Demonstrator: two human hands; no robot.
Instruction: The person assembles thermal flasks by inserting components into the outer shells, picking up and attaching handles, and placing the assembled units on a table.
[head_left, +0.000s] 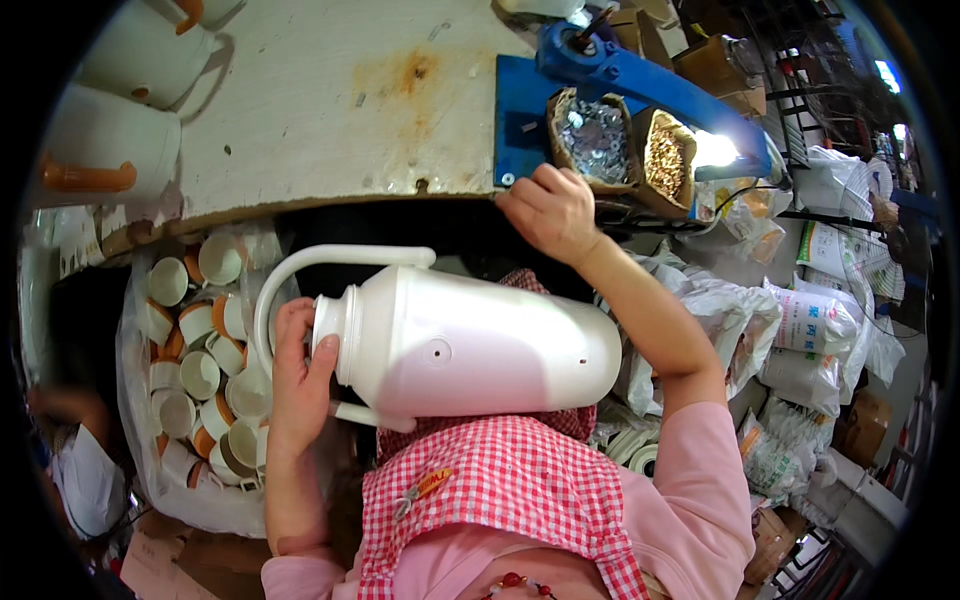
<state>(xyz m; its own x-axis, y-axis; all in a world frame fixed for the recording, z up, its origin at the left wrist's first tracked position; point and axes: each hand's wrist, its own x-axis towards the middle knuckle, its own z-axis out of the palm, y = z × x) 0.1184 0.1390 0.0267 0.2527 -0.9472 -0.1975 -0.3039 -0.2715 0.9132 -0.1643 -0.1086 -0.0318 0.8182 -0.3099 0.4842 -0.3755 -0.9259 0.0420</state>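
A white thermos flask body [480, 345] lies sideways across my lap, its open neck to the left and its curved handle swung out past the neck. My left hand [300, 365] is closed around the neck, thumb on the near side. There is a small round hole in the flask's side and another mark near its base. At the table's edge my right hand [550, 212] has its fingers curled together; whatever they hold, if anything, is hidden. Close to those fingertips a small washer [508, 179] lies on a blue metal plate [512, 120]. A box of grey washers [595, 138] stands just beyond this hand.
Beside the washers is a box of small brass-coloured pieces [665, 160], under a blue press arm [650, 85] with a bright lamp. White jugs with orange handles [110, 145] stand at the table's left. A clear bag of white and orange cups [200, 375] is left of me; plastic sacks [815, 320] are right.
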